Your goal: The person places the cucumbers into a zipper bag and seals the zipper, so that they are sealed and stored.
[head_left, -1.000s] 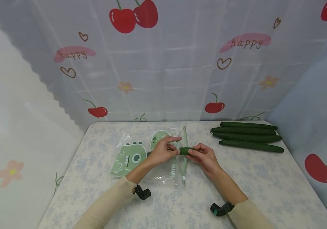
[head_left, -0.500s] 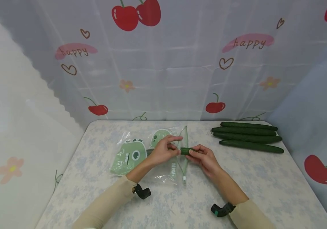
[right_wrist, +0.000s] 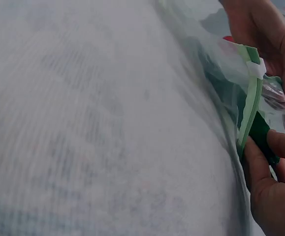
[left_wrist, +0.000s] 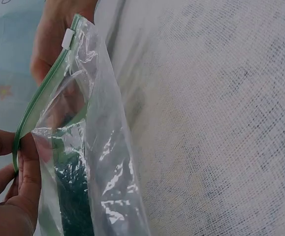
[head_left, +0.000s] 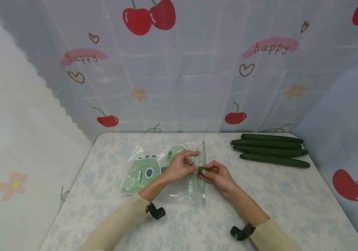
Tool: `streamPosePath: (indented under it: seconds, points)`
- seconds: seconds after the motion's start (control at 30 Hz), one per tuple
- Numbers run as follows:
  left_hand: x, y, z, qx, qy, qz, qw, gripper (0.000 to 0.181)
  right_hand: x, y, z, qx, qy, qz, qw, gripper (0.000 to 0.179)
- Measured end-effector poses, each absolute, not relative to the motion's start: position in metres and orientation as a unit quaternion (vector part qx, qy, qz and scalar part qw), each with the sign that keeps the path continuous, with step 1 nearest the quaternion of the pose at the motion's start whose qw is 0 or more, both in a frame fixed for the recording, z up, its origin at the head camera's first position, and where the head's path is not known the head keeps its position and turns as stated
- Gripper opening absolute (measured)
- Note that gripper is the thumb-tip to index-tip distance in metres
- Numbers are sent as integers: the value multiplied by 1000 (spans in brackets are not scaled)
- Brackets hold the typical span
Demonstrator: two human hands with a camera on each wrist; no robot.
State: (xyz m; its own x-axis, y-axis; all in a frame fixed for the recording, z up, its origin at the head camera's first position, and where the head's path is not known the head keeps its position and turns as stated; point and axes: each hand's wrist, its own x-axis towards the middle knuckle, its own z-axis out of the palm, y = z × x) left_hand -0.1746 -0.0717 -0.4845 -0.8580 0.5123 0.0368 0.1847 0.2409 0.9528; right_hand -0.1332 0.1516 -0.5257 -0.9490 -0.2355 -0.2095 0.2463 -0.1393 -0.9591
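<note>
A clear plastic zip bag (head_left: 142, 174) with green cartoon prints lies flat on the table, its green-edged mouth toward the right. My left hand (head_left: 179, 166) pinches the bag near that mouth; the left wrist view shows the fingers (left_wrist: 30, 172) at the green zip strip (left_wrist: 36, 98). With thumb and fingers, my right hand (head_left: 219, 177) grips the end of a cucumber (head_left: 201, 170) at the opening. Most of this cucumber is inside the bag, seen through the plastic in the left wrist view as a dark green length (left_wrist: 73, 191). A white slider (right_wrist: 256, 68) sits on the zip.
Several whole cucumbers (head_left: 271, 151) lie side by side at the table's back right. The table (head_left: 185, 228) has a pale blue-flowered cover. Behind it hangs a curtain (head_left: 194, 80) printed with cherries, and more curtain flanks both sides.
My right hand has moved slightly left, sliding the cucumber deeper into the bag, so less of it shows outside. My left hand stays nearly in place.
</note>
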Motion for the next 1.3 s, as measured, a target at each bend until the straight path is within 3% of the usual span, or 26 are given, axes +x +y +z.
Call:
streamPosePath:
  seconds: [0.37, 0.67, 0.93, 1.3]
  points:
    - [-176, -79, -493, 226, 770, 576, 155, 56, -138, 158, -523, -50, 741, -644, 182, 33]
    - [-176, -83, -496, 217, 782, 565, 149, 56, -145, 163, -526, -70, 711, -663, 224, 38]
    - [-176, -84, -495, 217, 780, 567, 149, 56, -147, 158, -522, -92, 779, -594, 181, 29]
    - [-176, -85, -497, 221, 773, 575, 153, 56, -154, 139, -521, -23, 851, -514, 101, 23]
